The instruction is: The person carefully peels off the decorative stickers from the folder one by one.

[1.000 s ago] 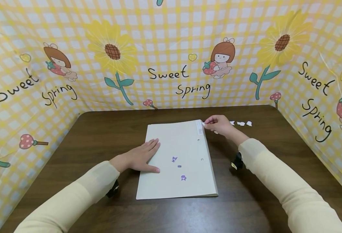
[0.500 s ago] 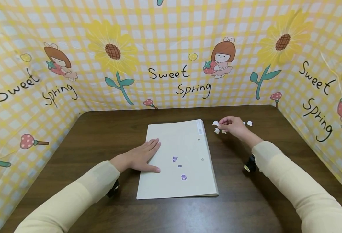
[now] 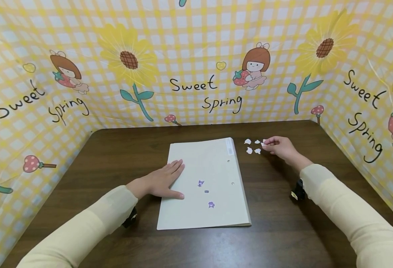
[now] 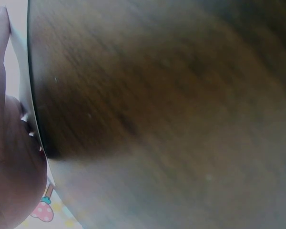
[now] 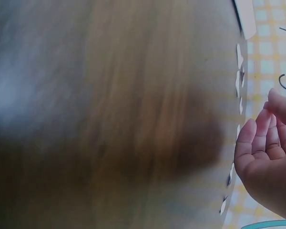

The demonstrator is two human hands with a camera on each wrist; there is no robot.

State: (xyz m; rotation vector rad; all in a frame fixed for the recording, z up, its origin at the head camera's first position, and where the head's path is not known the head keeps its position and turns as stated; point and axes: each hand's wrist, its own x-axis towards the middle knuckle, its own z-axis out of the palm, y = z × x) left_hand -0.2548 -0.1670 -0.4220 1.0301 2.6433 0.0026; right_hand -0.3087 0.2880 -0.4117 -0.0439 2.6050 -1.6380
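Note:
A cream file folder lies flat on the brown table, bearing a few small purple stickers and a label strip near its top right corner. My left hand rests spread on its left side, thumb apart from the fingers. Right of the folder, my right hand pinches what looks like a small white paper cutout between thumb and index finger. Other white cutouts lie beside those fingertips. In the right wrist view, thumb and index finger meet, but nothing shows clearly between them.
The dark wooden table is enclosed by a yellow checked cloth at the back and sides. In the right wrist view, several white cutouts lie in a line near the table's far edge.
My right hand has moved right, away from the folder's top right corner and along the white cutouts, uncovering several of them. The left hand and the folder stay in place.

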